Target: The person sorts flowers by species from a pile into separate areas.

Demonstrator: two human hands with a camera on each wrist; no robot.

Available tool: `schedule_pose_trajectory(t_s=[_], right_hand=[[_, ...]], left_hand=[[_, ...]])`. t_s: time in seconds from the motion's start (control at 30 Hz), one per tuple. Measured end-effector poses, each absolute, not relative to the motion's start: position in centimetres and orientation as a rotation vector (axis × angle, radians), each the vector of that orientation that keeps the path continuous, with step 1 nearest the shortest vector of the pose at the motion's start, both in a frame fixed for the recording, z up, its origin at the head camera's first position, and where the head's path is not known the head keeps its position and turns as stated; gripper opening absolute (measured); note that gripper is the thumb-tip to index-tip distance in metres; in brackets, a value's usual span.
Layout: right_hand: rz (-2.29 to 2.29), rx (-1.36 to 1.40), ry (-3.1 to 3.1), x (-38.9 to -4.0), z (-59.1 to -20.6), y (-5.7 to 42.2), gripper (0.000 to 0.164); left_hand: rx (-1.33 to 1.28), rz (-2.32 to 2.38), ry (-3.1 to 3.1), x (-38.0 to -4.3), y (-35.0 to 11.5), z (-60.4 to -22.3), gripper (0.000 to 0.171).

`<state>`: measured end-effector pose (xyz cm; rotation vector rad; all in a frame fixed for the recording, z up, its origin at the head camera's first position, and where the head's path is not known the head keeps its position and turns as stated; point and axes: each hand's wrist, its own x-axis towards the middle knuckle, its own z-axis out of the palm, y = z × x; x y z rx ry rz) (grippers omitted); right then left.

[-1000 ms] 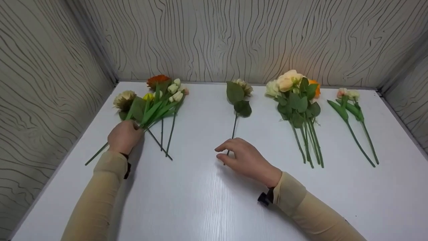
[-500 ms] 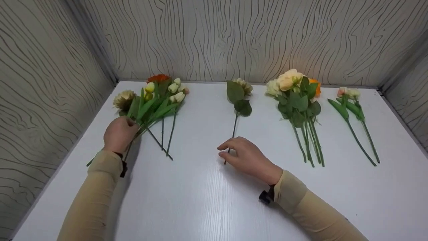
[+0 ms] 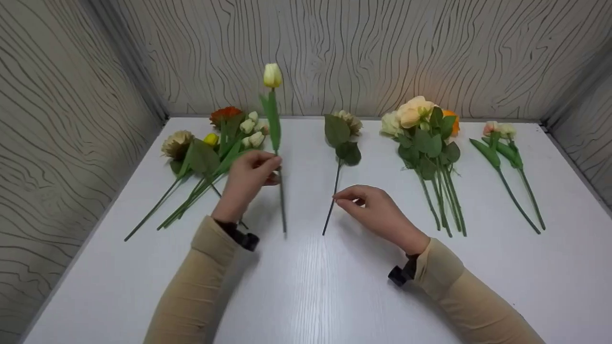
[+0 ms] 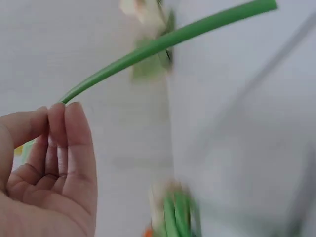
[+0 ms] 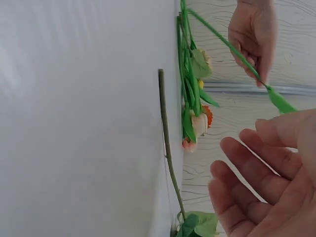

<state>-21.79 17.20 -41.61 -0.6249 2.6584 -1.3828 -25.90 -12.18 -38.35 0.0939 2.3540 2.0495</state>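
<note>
Held in the left hand [image 3: 245, 181]: yellow tulip [image 3: 274, 122], bloom up, nearly upright, raised off the white table [image 3: 311, 296]. Pinched between thumb and fingertips just below the leaves, with bare stem [image 3: 283, 205] hanging free beneath the grip. Seen in the left wrist view as gently curved, not straight.

Loosely bent at the fingers, with nothing held in the right wrist view: right hand [image 3: 380, 215]. Near the stem of a single pale flower [image 3: 337, 131] lying on the table; contact uncertain from above.

Lying to the left: loose mixed pile [image 3: 203, 157]. To the right: leafy bunch [image 3: 425, 143], then pair of tulips [image 3: 485, 153].

Handling, by judgement: probably light, springy along the stem, smooth enough to roll under a two-finger pinch. Likely softest at the petals, easily dented; likely floppy at the leaves, apt to snag among neighbours. Best taken by the stem, just under the leaves, as at present. Better not squeezed at the bloom.
</note>
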Motion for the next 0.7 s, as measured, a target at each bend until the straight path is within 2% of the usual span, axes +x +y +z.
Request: schedule_pose_trajectory(t_s=[0.13, 0.23, 0.7], right_hand=[[-1.61, -0.485, 2.454, -21.9, -40.8, 18.4, 0.028], [-1.74, -0.425, 2.317, -21.8, -40.4, 18.8, 0.032], [-1.895, -0.423, 2.228, -21.6, -41.0, 18.1, 0.03]], left_hand=[[0.287, 2.196, 2.183, -26.1, -6.3, -37.8, 0.025], [0.384, 2.256, 2.113, -25.9, -3.6, -37.5, 0.022], [0.443, 2.256, 2.105, -25.6, -1.6, -38.2, 0.022]])
